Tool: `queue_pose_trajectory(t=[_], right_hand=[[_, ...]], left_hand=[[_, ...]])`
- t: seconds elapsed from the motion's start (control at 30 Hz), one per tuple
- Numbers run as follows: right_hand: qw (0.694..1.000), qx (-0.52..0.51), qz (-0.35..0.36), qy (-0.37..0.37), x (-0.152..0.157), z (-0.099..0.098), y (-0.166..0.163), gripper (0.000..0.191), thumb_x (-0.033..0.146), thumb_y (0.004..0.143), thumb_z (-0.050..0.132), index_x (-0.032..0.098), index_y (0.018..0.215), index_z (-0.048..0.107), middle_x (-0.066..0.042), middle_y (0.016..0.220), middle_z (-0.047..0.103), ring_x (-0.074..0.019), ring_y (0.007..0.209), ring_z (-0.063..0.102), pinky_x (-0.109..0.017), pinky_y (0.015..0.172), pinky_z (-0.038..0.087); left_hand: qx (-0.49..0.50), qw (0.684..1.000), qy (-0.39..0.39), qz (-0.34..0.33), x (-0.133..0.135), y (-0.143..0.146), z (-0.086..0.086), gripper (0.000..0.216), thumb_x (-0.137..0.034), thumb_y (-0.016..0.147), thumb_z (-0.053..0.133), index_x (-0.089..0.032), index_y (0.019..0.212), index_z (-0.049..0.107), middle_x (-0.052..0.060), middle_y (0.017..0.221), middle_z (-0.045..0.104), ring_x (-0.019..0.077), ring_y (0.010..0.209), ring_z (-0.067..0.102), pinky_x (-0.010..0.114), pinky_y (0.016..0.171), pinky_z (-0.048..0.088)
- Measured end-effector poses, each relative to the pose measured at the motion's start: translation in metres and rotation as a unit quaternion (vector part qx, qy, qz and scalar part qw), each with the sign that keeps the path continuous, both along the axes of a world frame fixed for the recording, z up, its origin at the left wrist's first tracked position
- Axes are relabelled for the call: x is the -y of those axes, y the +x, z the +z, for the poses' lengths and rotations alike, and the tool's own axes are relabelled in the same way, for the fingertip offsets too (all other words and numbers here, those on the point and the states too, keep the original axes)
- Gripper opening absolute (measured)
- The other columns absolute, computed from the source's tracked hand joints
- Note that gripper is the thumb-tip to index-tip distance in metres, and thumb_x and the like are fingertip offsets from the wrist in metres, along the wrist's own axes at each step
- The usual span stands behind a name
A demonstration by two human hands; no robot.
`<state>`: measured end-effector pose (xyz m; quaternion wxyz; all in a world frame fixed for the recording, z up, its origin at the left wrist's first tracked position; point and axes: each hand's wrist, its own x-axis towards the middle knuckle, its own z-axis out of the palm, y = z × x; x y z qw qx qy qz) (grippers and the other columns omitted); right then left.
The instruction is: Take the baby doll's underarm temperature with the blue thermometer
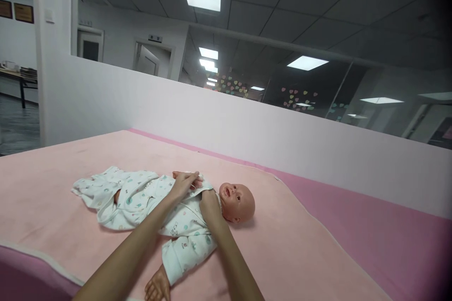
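Note:
A baby doll lies on its back on the pink mat, head to the right, dressed in a white baby romper with small green and coloured prints. My right hand is closed on the romper's edge at the chest, just below the doll's chin. Over the far side of the chest is my left hand, fingers stretched out and apart near the romper's upper edge. The doll's near hand sticks out of its sleeve towards me. Its far hand shows only partly behind my left hand. The romper's legs lie loosely spread to the left.
The pink mat covers a padded surface with a darker pink border. Behind it runs a low white wall with glass above. At far left, a table with items on it stands beyond a white pillar.

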<state>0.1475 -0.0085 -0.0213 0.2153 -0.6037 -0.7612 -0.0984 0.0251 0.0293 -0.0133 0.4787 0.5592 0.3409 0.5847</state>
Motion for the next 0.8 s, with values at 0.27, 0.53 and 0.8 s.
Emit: queue_pose_trajectory(t=[0.27,0.53,0.8], right_hand=[[0.992,-0.032,-0.106,0.053,0.004,-0.006,-0.008,0.037,-0.004,0.077,0.031,0.014,0.097,0.058,-0.010,0.097,0.061,-0.0175,0.085,0.058,-0.024,0.071,0.040],[0.995,0.006,-0.083,0.058,0.008,-0.001,-0.008,0.030,-0.001,0.079,0.037,0.017,0.083,0.061,-0.006,0.085,0.064,-0.0166,0.078,0.058,-0.025,0.068,0.038],[0.993,0.079,-0.067,0.053,0.010,0.002,-0.009,0.030,-0.003,0.074,0.040,0.014,0.073,0.064,-0.011,0.075,0.065,-0.0196,0.071,0.058,-0.028,0.064,0.036]], left_hand=[[-0.573,0.776,0.195,0.176,-0.032,-0.017,0.000,0.050,-0.010,0.074,0.046,-0.022,0.122,0.047,0.007,0.124,0.053,0.0235,0.114,0.044,0.037,0.093,0.033],[-0.648,0.735,0.133,0.149,-0.061,-0.011,-0.016,0.052,-0.014,0.065,0.054,-0.016,0.117,0.050,0.015,0.115,0.056,0.0305,0.112,0.046,0.050,0.095,0.026],[-0.621,0.714,0.188,0.263,-0.015,-0.016,-0.007,0.030,-0.007,0.065,0.048,-0.019,0.092,0.054,0.009,0.103,0.054,0.0236,0.101,0.049,0.036,0.090,0.029]])
